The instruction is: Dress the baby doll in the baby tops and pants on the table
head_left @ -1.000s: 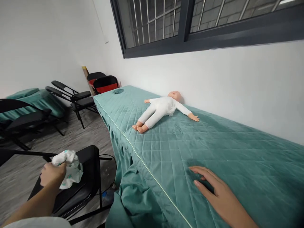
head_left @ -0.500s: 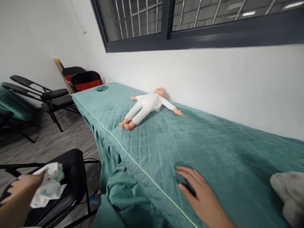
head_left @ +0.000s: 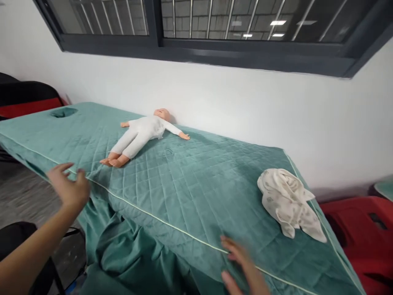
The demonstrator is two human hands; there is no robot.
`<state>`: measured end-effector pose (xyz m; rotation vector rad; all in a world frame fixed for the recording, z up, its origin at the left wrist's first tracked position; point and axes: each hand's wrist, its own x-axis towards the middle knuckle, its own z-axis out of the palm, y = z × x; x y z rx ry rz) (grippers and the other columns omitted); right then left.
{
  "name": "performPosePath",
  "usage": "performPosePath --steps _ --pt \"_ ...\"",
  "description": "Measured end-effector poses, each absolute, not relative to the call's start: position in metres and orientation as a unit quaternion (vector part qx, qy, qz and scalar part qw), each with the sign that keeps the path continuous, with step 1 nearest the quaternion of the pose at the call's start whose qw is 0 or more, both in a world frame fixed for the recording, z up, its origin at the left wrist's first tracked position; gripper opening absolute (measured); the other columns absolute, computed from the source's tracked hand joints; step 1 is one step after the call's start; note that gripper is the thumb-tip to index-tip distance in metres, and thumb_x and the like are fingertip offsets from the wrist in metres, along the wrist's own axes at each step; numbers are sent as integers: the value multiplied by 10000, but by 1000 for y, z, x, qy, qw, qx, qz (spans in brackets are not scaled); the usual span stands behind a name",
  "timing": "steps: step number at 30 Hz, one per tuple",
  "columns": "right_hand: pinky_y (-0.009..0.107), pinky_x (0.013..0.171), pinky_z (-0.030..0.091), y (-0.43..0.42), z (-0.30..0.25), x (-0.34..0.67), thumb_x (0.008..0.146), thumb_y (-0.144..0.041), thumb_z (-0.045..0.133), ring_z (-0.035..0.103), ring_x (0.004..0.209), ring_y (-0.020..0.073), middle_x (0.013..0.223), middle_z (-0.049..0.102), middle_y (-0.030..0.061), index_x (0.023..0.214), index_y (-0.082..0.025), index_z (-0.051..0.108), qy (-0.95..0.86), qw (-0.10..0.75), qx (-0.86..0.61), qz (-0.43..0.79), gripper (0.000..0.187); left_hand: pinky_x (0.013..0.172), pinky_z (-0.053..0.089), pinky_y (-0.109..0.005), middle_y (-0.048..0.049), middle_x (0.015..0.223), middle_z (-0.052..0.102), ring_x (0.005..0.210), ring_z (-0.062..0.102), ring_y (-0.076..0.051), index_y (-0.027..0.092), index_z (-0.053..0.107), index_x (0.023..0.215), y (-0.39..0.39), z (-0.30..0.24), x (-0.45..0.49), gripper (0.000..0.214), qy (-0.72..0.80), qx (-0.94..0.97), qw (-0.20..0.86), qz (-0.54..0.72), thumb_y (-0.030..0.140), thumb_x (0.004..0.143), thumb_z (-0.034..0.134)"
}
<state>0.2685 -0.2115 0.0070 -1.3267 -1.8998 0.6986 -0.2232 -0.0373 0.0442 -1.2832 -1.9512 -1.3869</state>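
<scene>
A baby doll (head_left: 139, 133) in white clothes lies on its back on a green quilted bed (head_left: 190, 180), its head by the wall. My left hand (head_left: 69, 186) hovers open at the bed's front edge, just left of the doll's feet, holding nothing. At the bottom of the view my right hand (head_left: 242, 266) rests on the bed's front edge with fingers stretched out, blurred by motion. A crumpled white patterned cloth (head_left: 288, 203) lies on the bed's right end.
A barred dark-framed window (head_left: 196, 32) runs along the white wall behind the bed. A red object (head_left: 359, 229) stands right of the bed. A black and red chair (head_left: 27, 98) is at the far left. The bed has a face hole (head_left: 64, 112).
The view swung right. My left hand let go of the small patterned cloth on the black chair and rose to the bed's edge. My right hand slid back towards the front edge.
</scene>
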Motion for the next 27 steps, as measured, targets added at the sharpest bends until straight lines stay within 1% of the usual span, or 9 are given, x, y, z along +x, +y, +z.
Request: performPosePath --steps 4,6,9,13,15,18,22,24,27 --pt "430 904 579 -183 52 331 910 -456 611 670 1088 287 1374 602 100 1388 -285 524 -622 410 -659 100 515 1051 448 -541 -105 1136 643 1149 586 -277 220 569 1045 11 17 -133 193 -535 -602 137 -577 277 863 600" --pt "511 1006 503 -158 69 358 889 -533 608 613 1173 323 1346 605 125 1345 -240 554 -608 432 -666 5 544 1065 434 -502 -126 1197 621 1166 578 -265 199 570 1087 26 16 -66 213 -479 -652 44 -586 269 886 566" --pt "543 1082 411 -118 78 388 854 -602 600 534 1267 351 1342 589 166 1306 -182 572 -607 408 -679 -55 617 1082 417 -441 -123 1250 617 1210 566 -255 214 596 1156 38 18 21 259 -421 -729 -106 -529 270 914 522" --pt "520 960 468 -69 73 399 831 -567 608 621 1110 369 1219 649 193 1300 -139 560 -561 271 -781 40 636 1048 426 -451 -119 1198 665 1140 604 -290 225 661 1137 45 18 82 266 -414 -753 -264 -438 307 900 573" --pt "499 909 474 -50 71 389 844 -479 597 649 1013 356 1108 680 177 1286 -145 561 -548 234 -800 70 555 1082 394 -464 -105 1140 699 1120 614 -301 237 702 1067 46 19 94 239 -421 -729 -331 -427 338 855 661" --pt "447 921 455 -26 71 352 847 -338 553 633 997 312 1025 683 126 1112 -184 614 -626 284 -721 92 312 1124 361 -456 -96 1141 721 1146 618 -297 241 721 1050 44 24 98 295 -383 -655 -473 -448 395 801 749" --pt "399 920 453 -1 75 278 880 -368 536 604 970 247 1035 653 61 1036 -217 588 -691 395 -566 218 223 1137 363 -458 -114 1363 634 1259 585 -283 252 632 1280 38 32 91 491 -231 -488 -695 -475 507 863 681" --pt "371 905 448 13 75 243 894 -354 538 589 957 220 1009 640 22 1017 -234 587 -732 388 -487 276 179 1129 379 -446 -116 1373 626 1264 585 -284 245 610 1314 39 32 85 543 -189 -421 -739 -490 528 856 685" --pt "332 836 449 35 70 211 916 -373 534 557 863 187 898 599 -7 907 -228 589 -753 383 -412 342 155 1093 415 -407 -103 1267 681 1209 614 -277 212 643 1252 45 30 77 523 -222 -377 -713 -549 461 806 755"
